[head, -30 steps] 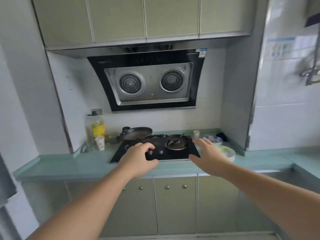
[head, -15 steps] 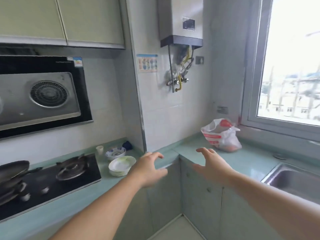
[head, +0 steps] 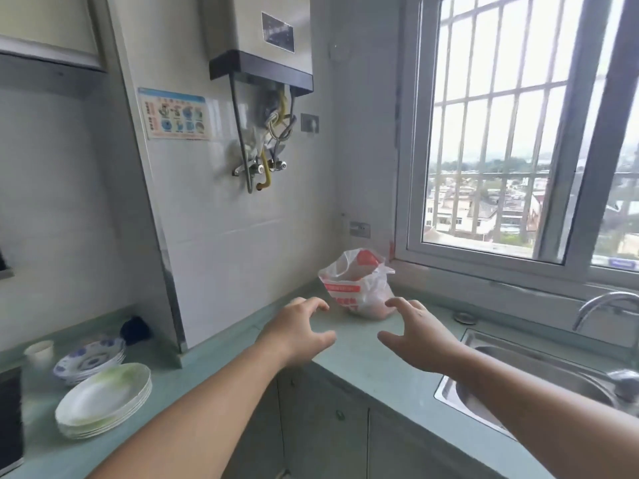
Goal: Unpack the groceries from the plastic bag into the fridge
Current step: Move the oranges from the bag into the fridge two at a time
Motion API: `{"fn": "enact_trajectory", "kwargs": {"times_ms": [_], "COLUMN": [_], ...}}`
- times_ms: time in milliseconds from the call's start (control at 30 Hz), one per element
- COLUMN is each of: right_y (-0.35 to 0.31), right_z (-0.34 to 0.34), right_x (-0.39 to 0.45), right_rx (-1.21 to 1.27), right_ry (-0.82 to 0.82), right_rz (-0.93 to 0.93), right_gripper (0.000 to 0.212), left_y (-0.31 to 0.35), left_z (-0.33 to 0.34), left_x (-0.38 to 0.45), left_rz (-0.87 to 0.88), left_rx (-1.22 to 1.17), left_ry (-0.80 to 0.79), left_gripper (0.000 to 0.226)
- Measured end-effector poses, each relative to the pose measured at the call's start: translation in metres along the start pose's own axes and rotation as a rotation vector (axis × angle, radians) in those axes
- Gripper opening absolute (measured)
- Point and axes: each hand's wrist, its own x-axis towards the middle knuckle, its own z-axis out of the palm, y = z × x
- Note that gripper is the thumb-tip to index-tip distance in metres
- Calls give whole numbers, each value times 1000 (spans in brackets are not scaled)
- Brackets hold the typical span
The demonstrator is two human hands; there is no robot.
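The plastic bag [head: 358, 288] is sitting at the back corner of the counter [head: 366, 357], where the tiled wall meets the window sill, its white-and-red film slumping to the right and its mouth gaping upward toward the wall. Something pale and pinkish is showing through the lower right of the film; what it is cannot be told. The fridge is not appearing anywhere in this view.

Both hands are hovering above the counter in front of the bag, touching nothing. The right hand [head: 420, 335] is reaching with fingers spread and lightly bent, its fingertips [head: 394, 302] lying just beside the bag's lower right bulge, though contact cannot be confirmed. The left hand [head: 297, 331] is hanging a little further off, to the bag's front left, fingers loosely hooked and holding nothing. So the bag is lying straight ahead and between the two hands, with the right hand nearer; its taller axis is running upward toward the open mouth, which probably calls for a reach up and over to gather the handles.

Further out, a steel sink [head: 518, 375] is set into the counter's right end with a tap [head: 601, 305] behind it. Along the counter's left stretch, a stack of white plates [head: 103, 399], patterned bowls [head: 90, 359] and a paper cup [head: 39, 350] are resting well apart from the bag.
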Motion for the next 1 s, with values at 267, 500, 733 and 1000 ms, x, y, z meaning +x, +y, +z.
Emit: {"fn": "enact_trajectory", "kwargs": {"times_ms": [267, 500, 733, 1000], "right_y": [-4, 3, 50, 119], "right_z": [27, 44, 65, 102], "right_x": [127, 216, 300, 404], "right_rx": [-75, -67, -56, 25], "right_ry": [45, 56, 53, -25], "right_rz": [101, 135, 168, 203], "right_gripper": [61, 64, 61, 61], "left_y": [-68, -98, -112, -108], "left_z": [3, 8, 40, 91], "left_x": [137, 239, 322, 438], "left_rz": [62, 110, 115, 47], "left_rx": [-65, -111, -96, -6], "left_ry": [-68, -100, -149, -184], "left_gripper": [52, 52, 48, 45]}}
